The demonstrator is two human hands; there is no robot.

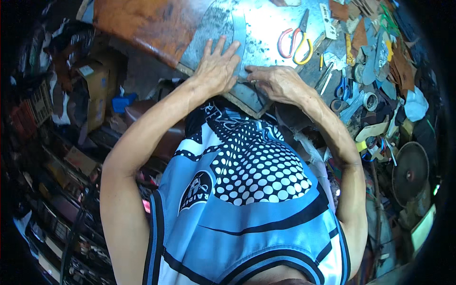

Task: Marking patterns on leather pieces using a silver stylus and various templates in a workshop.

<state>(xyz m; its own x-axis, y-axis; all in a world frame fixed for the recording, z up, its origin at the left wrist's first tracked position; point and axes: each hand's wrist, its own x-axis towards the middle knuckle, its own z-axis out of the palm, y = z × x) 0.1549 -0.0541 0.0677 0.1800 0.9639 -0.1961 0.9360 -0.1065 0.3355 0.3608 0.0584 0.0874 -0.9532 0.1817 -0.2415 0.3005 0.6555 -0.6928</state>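
Note:
My left hand (217, 66) lies flat with its fingers spread, pressing on a curved grey strip (239, 28) and the dark, worn work surface (202, 42) beside it. Close by on the right, my right hand (280, 83) is closed, its thumb and index finger meeting at the strip's near end. Whatever it pinches there is too hidden to name. A large brown leather sheet (142, 26) spreads over the far left of the table. Beyond my right hand lie scissors (300, 40) with one red and one yellow handle, blades pointing away.
Toward the right, the table carries a yellow cutter (350, 50), blue-handled scissors (342, 90), a tape roll (369, 100) and several leather scraps (401, 66). A round disc (409, 173) stands lower right. Down on the left are a cardboard box (96, 90) and a blue container (124, 102).

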